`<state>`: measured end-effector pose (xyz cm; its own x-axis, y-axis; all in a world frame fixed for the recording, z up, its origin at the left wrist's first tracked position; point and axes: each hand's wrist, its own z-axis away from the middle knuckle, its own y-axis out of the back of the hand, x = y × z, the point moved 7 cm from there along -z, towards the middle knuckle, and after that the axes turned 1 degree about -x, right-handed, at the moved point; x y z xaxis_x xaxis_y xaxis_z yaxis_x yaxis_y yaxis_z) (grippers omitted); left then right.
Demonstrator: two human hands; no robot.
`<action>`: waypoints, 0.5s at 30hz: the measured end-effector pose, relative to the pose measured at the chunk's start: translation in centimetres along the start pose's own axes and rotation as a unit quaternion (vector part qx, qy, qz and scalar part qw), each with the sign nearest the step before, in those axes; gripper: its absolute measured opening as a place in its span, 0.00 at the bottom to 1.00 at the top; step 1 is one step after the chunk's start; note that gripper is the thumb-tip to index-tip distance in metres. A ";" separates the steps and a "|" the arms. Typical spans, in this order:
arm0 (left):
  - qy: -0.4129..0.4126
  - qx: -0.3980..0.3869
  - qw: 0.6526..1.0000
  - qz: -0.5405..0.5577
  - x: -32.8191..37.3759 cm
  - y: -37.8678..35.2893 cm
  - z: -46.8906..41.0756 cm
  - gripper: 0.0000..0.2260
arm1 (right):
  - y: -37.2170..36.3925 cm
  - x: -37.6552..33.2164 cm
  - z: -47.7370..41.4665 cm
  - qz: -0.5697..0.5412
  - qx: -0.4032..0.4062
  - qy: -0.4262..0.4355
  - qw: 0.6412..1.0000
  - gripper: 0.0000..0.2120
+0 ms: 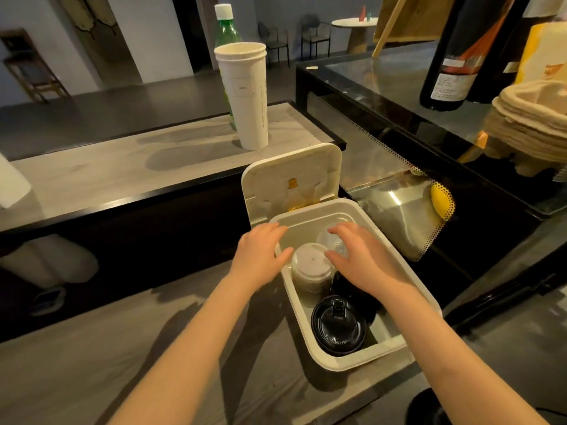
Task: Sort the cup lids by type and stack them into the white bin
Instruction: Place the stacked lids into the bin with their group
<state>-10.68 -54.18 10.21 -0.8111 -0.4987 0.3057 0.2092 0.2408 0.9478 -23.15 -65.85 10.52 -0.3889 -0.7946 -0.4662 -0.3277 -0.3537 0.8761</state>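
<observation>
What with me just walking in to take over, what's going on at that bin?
A person is sorting cup lids into the white bin, whose hinged cover is flipped open. A frosted lid stack stands mid-bin and a black lid stack sits at the near end. The left hand hovers open at the left rim beside the frosted stack. The right hand arches over clear lids farther back; whether its fingers grip them is unclear.

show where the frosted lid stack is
Head view, centre: the frosted lid stack stands in the white bin between the left hand and right hand, beyond the black lids.
</observation>
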 end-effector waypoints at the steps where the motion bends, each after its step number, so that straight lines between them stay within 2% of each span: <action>1: 0.023 0.024 0.999 0.005 -1.3 1.4 1.2 0.23 | -0.4 -1.3 -0.6 0.000 -0.006 0.017 1.000 0.21; 6: 0.147 0.072 0.986 -0.033 -8.3 6.1 7.5 0.25 | -3.0 -8.3 -2.1 0.024 -0.058 0.101 0.993 0.25; 11: 0.244 0.092 0.964 -0.055 -14.2 8.4 13.9 0.25 | -7.1 -15.5 -2.8 0.016 -0.077 0.169 0.982 0.25; 15: 0.316 0.105 0.942 -0.046 -18.6 9.3 19.5 0.25 | -11.0 -21.6 -2.3 -0.002 -0.131 0.230 0.964 0.25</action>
<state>-4.30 -26.38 11.59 -0.3197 -0.9057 0.2783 -0.0124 0.2976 0.9546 -9.22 -45.94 11.18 0.0548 -0.9063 -0.4191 -0.0771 -0.4224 0.9031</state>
